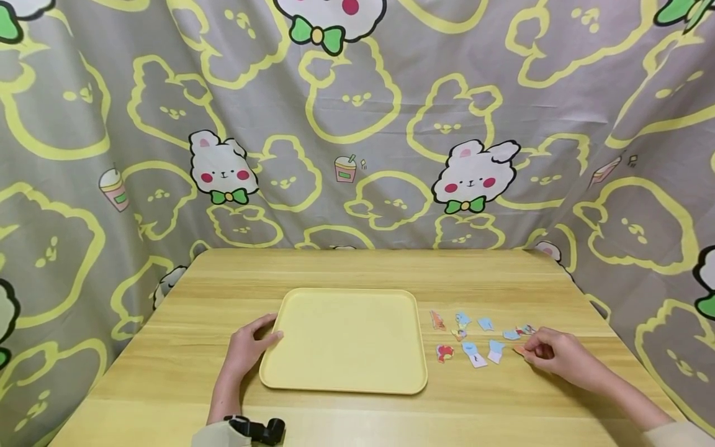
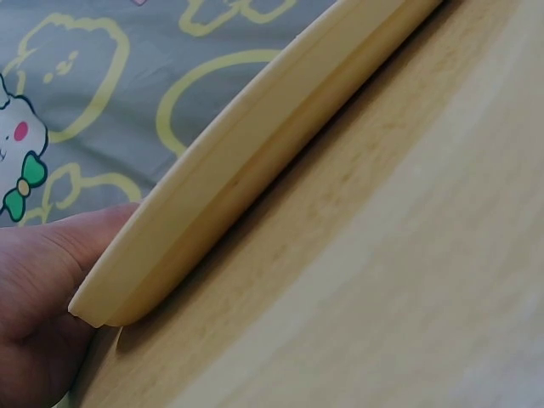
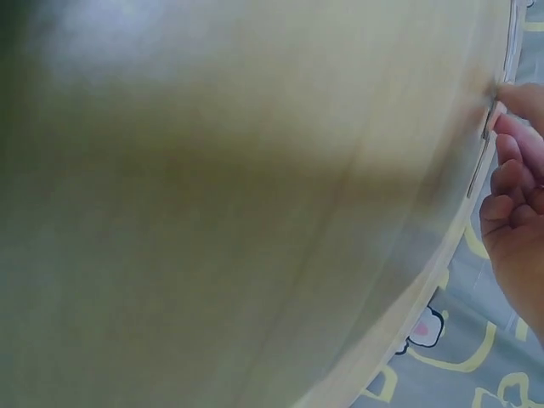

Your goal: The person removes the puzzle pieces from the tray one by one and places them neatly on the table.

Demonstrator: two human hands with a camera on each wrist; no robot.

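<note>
My left hand holds the left edge of a pale yellow rectangular tray, its thumb over the rim. The left wrist view shows that hand against the tray's side wall. Right of the tray, my right hand pinches a small orange puzzle piece between thumb and fingertips, low over the table. Just beyond those fingertips lie a light blue piece and a multicoloured piece. In the right wrist view the right hand shows at the right edge, its other fingers curled in.
Several more puzzle pieces lie loose between tray and right hand, among them a red one, an orange one and a blue-and-white one. The wooden table ends at a grey patterned curtain behind and at both sides.
</note>
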